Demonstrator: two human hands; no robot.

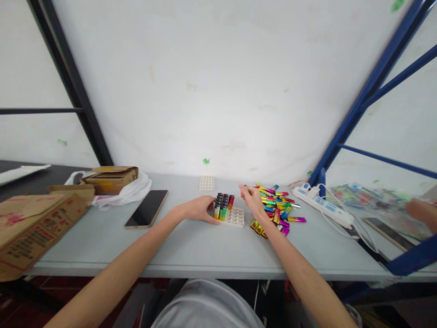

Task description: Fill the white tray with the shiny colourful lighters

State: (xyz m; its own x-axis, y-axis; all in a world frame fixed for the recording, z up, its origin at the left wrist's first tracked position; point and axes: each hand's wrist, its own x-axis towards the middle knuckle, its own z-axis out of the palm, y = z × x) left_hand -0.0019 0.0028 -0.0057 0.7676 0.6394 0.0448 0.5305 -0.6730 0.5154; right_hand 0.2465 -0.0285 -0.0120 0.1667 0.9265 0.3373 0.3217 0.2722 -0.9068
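A white tray [235, 217] with a grid of round holes lies on the table in front of me. Several shiny coloured tubes [223, 214] with dark tops, like lighters, stand upright in its left part. My left hand [201, 208] curves around the tray's left end, thumb at the front corner and fingers behind. Above and right of the tray, my right hand [251, 197] is closed in a pinch; a small dark tip shows at its fingers, the rest hidden. Just right of it lies a loose pile of similar metallic, many-coloured pieces [277, 214].
A second white grid tray [206, 183] lies near the wall. Left are a phone [147, 209], a white plastic bag [141, 187] and cardboard boxes [30, 223]. Right are a power strip [322, 206] with cables, a blue post [362, 100] and another person's blurred hand [423, 213].
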